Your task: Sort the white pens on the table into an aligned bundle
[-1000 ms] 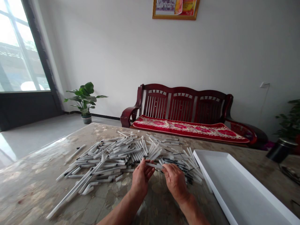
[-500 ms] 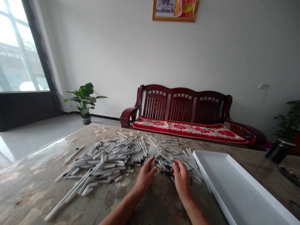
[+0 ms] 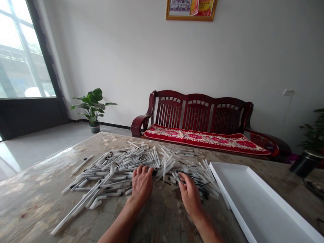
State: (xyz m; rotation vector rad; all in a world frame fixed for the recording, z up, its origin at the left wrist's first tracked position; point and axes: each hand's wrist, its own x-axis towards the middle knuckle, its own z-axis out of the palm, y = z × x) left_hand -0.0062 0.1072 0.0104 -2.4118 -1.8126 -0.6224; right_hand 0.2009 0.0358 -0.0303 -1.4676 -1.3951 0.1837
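A wide heap of white tubes and pens with black ends (image 3: pixel 118 168) is spread over the stone-patterned table (image 3: pixel 101 222). My left hand (image 3: pixel 142 182) lies palm down on the heap's near edge, its fingers bent over the pens; what is under the fingertips is hidden. To its right, my right hand (image 3: pixel 189 192) is at the near edge of a smaller group of pens and dark pieces (image 3: pixel 204 189). Its thumb and fingers are curled towards each other, and whether something small is between them cannot be made out.
On the right of the table lies a shallow white tray (image 3: pixel 263 202). Beyond it are a dark cylinder (image 3: pixel 305 163) and a cable. A red wooden bench (image 3: pixel 197 114) stands behind the table, and a potted plant (image 3: pixel 93 104) on the floor at left.
My left hand has moved left onto the larger heap and turned palm down. My right hand has shifted slightly left. A white tube now stands out between the hands.
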